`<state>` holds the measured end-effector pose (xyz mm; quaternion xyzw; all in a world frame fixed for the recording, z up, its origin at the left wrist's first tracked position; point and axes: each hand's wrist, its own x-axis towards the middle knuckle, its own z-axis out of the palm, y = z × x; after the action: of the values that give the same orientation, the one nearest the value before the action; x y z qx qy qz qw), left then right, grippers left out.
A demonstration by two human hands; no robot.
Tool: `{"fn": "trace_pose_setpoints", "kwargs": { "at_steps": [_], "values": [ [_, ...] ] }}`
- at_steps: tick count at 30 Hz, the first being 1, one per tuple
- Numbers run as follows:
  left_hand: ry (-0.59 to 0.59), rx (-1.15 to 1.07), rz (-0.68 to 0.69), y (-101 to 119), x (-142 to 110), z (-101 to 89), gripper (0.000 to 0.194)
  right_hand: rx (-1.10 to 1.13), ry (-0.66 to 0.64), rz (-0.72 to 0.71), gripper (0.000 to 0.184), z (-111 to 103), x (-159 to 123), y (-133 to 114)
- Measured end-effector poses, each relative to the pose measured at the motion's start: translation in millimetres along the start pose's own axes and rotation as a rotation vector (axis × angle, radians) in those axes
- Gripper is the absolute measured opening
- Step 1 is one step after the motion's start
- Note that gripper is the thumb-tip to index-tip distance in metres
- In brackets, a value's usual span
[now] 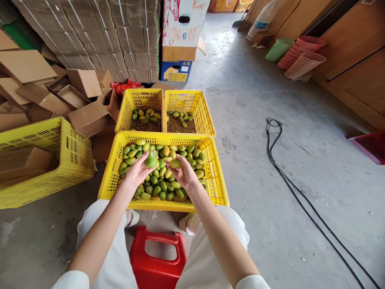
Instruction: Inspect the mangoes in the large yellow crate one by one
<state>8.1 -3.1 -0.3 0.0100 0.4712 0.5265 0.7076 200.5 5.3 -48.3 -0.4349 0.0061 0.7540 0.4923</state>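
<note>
Floor: grey concrete floor (246, 168), scuffed and stained, running back to brown panels (349, 44) at the right.
Cardboard stack: tall stack of flattened brown cardboard (90, 36), behind a jumble of loose cardboard boxes (86, 82).
Front crate: wide yellow perforated plastic crate (162, 206), between the person's feet and the rear pair, bearing many green and yellowish oval fruits (164, 186).
Rear crates: two smaller yellow plastic crates, left (144, 91) and right (183, 92), side by side, each with a few similar fruits on its bottom.
Stool: red plastic stool (150, 265), between the white-trousered legs.
Left hand: left hand (136, 173) above the front crate, fingers curled around a rounded green fruit (150, 159).
Right hand: right hand (185, 174) just beside it, fingers closed on an elongated yellowish-green fruit (176, 163), its ends showing.
Handling (judged): both held fruits look light enough for one hand and fairly firm; the smooth skin may slip and could bruise under a hard pinch or a drop.
Hold (judged): best taken around the widest part, pads spread, pressure gentle; the oval one across its middle rather than at its tips.
</note>
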Motion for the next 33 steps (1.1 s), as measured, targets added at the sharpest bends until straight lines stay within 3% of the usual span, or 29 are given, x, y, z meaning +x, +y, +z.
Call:
{"fn": "trace_pose_setpoints", "kwargs": {
  "at_steps": [5, 10, 15, 18, 22, 25, 28, 31, 33],
  "values": [
    [0.018, -0.029, 0.028, -0.6, -2.8, 5.6, 0.03, -0.011, -0.03, 0.031, 0.037, -6.6, 5.7, 2.8],
    [0.049, -0.027, -0.018, 2.4, -3.6, 8.1, 0.047, -0.054, 0.06, 0.088, 0.033, -9.2, 2.9, 5.8],
    [0.135, -0.027, -0.158, 4.4, -4.7, 8.4, 0.031, -0.074, 0.031, 0.132, 0.027, -9.5, -0.5, 7.7],
    [0.11, -0.029, -0.196, 3.8, -4.8, 8.4, 0.026, -0.032, 0.01, 0.032, 0.025, -10.1, 2.4, 9.8],
    [0.091, -0.049, -0.198, 4.4, -3.4, 7.6, 0.02, -0.009, -0.032, -0.029, 0.04, -9.0, 6.2, 9.1],
    [0.084, -0.024, -0.149, 4.9, -2.2, 6.1, 0.026, -0.03, -0.036, -0.015, 0.042, -7.3, 5.7, 6.3],
    [0.051, 0.002, -0.11, 3.9, -1.0, 4.1, 0.032, -0.03, -0.081, -0.032, 0.056, -5.0, 2.4, 5.3],
    [0.076, 0.021, -0.111, 2.3, 0.8, 2.3, 0.029, -0.032, -0.124, -0.048, 0.071, -2.1, -2.0, 5.5],
    [0.098, 0.027, -0.102, 1.6, 2.1, 1.2, 0.028, -0.028, -0.141, -0.038, 0.07, 0.0, -4.7, 5.4]
  ]
}}
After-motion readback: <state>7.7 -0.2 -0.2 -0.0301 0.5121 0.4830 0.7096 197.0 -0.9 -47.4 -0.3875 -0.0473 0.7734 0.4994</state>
